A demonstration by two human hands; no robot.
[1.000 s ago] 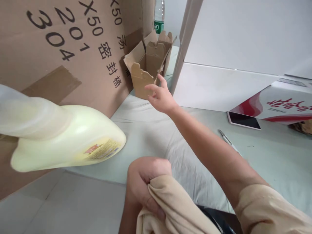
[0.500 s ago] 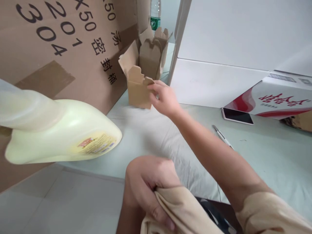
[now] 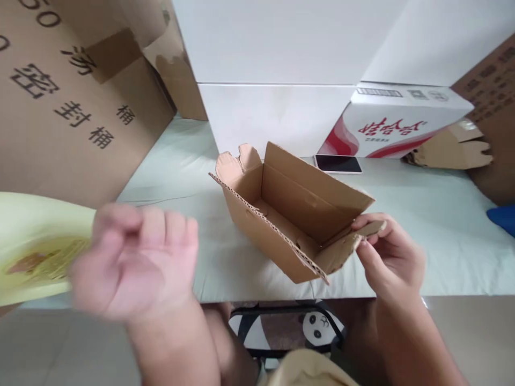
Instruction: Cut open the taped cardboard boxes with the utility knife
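Observation:
A small open cardboard box [image 3: 265, 236] sits tilted at an angle in front of me, its flaps standing up and its inside bare. My right hand [image 3: 392, 257] pinches the torn end flap at the box's near right corner between thumb and fingers. Away to the left, my left hand [image 3: 137, 262] is raised with its palm towards me and its fingers curled in. It is blurred, and nothing shows in it. It overlaps the pale yellow bottle [image 3: 36, 241] in view; contact between them cannot be made out.
Large white boxes [image 3: 277, 43] stand behind, with a red-and-white carton [image 3: 386, 126] beside them. A phone [image 3: 338, 164] lies on the pale green cloth [image 3: 454, 241]. A big printed carton [image 3: 60, 134] and another cardboard box [image 3: 177, 69] stand left. A panda-patterned seat [image 3: 289, 329] is below.
The small box has come from the back left to the middle in my right hand. My left hand has left my knee and risen to the left. The view has turned right.

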